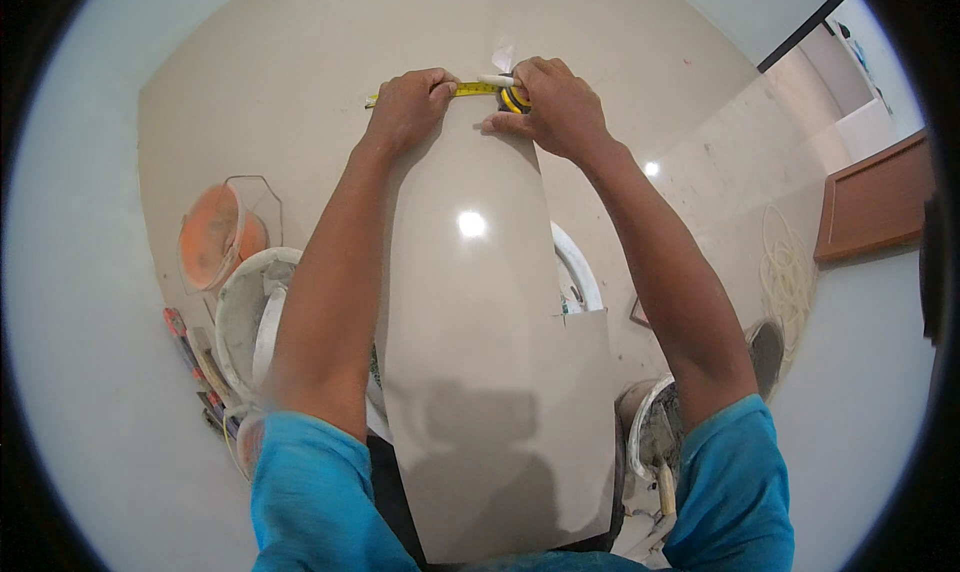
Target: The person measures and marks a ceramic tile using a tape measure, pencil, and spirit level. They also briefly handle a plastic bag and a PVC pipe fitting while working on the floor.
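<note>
A long glossy beige tile (475,302) stretches away from my body between my forearms, with a notch cut from its right side. At its far end, my left hand (408,110) is closed on the yellow tape blade (475,89), whose tip sticks out to the left of the fist. My right hand (562,110) grips the black and yellow tape measure (514,100), with the thumb stretched along the tile's far end. A pale, pen-like stick (497,80) juts leftward from the same fingers. The blade runs across the tile's far edge between both hands.
An orange bucket (212,240) and a large whitish tub (240,302) stand on the left, beside long-handled tools (205,367). A mortar-smeared bucket (655,427) is at the lower right. Coiled pale hose (785,282) lies near a brown wooden panel (875,197).
</note>
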Demonstrator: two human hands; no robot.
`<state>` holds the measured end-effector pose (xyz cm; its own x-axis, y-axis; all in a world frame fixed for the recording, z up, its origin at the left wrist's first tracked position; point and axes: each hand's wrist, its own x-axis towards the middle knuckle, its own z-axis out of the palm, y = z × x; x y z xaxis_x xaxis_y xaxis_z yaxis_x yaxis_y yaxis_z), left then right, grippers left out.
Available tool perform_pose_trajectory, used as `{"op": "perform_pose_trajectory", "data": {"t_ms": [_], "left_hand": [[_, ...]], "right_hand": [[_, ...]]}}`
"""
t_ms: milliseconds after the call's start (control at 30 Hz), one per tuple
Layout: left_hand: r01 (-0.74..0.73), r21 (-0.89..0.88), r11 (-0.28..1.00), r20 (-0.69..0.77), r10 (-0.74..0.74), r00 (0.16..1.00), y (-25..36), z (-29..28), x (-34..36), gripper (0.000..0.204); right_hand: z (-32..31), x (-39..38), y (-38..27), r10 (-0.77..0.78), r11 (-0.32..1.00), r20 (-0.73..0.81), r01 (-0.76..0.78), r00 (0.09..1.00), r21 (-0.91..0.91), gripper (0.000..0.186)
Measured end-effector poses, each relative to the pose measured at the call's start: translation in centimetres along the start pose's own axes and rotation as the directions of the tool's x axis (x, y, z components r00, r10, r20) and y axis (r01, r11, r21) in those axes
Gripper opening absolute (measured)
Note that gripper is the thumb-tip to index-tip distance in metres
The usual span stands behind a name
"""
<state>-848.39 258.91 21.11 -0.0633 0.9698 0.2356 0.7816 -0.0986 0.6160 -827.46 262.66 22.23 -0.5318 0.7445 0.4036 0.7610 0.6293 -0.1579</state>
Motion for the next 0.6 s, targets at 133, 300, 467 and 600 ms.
{"op": "perform_pose_trajectory", "data": {"t_ms": [133, 300, 467, 600], "left_hand": [[0.023, 0.006, 1.000, -0.037, -0.022, 0.999, 0.5, 0.6, -0.3, 0.029], [-0.013, 0.035, 0.999, -0.086, 0.016, 0.996, 0.6, 1.0, -0.6, 0.029], [-0.036, 0.083, 0.996, -0.094, 0.044, 0.995, 0.4, 1.1, -0.5, 0.028], [0.004, 0.119, 0.993, -0.089, 0.007, 0.996, 0.2, 1.0, -0.2, 0.029]], "right_hand": [[-1.0, 0.5, 0.3, -0.008, 0.997, -0.275, 0.030, 0.962, 0.076, 0.036], [-4.0, 2.2, 1.7, 0.496, 0.681, -0.412, -0.049, 0.764, 0.730, 0.011], [-2.1, 1.8, 0.6, 0.438, 0.578, -0.195, -0.109, 0.878, 0.808, 0.025], [0.1, 1.7, -0.5, 0.343, 0.677, -0.163, -0.123, 0.925, 0.726, 0.022]]}}
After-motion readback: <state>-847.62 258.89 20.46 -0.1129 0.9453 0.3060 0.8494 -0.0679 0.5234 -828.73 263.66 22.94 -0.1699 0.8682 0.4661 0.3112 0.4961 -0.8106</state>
